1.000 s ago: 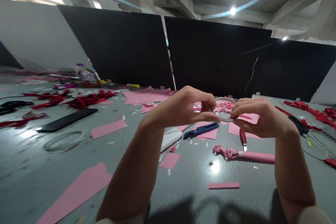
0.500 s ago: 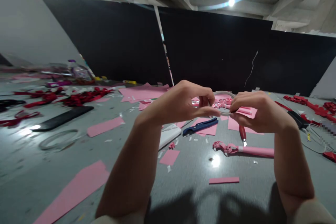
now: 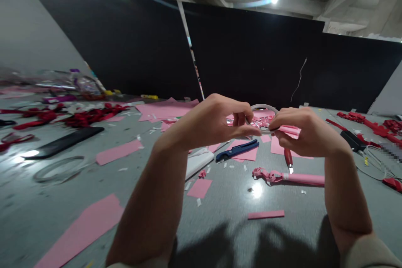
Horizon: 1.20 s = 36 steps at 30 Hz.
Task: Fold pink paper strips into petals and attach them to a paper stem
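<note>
Head view: left hand (image 3: 224,119) and right hand (image 3: 303,130) raised above grey bench (image 3: 229,201), each grip pinched on a pale ring (image 3: 263,106) held between them. Beneath and around: blue-handled tool (image 3: 238,150) on pink paper, red-handled cutter (image 3: 288,158) near the right hand, pink roll (image 3: 304,179) with a crumpled end, pink strip (image 3: 266,215) nearer the wearer. Black phone-like slab (image 3: 64,143) off to the left.

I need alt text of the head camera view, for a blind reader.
A person's left hand and right hand hold a pale ring between them above a grey table strewn with pink paper. A blue tool and a red-handled knife lie there; black panels stand behind.
</note>
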Motion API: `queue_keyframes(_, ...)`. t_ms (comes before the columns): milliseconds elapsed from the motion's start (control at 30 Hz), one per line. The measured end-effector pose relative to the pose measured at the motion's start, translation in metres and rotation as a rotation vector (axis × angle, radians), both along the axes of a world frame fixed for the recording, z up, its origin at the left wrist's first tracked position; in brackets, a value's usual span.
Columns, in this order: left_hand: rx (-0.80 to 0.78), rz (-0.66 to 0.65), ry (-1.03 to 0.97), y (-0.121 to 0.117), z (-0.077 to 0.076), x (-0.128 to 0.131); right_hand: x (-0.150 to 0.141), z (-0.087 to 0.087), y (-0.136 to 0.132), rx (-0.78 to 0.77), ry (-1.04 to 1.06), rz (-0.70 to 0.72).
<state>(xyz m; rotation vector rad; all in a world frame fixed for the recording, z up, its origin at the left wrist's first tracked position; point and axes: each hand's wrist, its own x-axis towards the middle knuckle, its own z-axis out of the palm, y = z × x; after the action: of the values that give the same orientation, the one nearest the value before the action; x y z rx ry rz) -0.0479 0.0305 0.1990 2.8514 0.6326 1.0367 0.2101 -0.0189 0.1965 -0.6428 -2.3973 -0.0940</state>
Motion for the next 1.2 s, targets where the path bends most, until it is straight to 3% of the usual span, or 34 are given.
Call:
queue_keyframes(367, 0.044, 0.008, -0.037, -0.0027, 0.0016, 0.0002, 0.0015, -0.0015, -0.0026, 0.0, 0.039, 0.051)
queue_keyframes(700, 0.03, -0.004, -0.048, -0.0069, 0.0032, 0.0026, 0.0002, 0.0014, -0.0056, 0.017, 0.011, 0.0)
queue_keyframes(933, 0.091, -0.032, -0.073, -0.0078, 0.0023, 0.0017, 0.0005, 0.002, -0.0083, 0.004, 0.03, 0.065)
queue_keyframes(1200, 0.099, -0.041, -0.067, -0.007, 0.0016, 0.0047, -0.0013, 0.0025, -0.0074, 0.042, 0.008, -0.008)
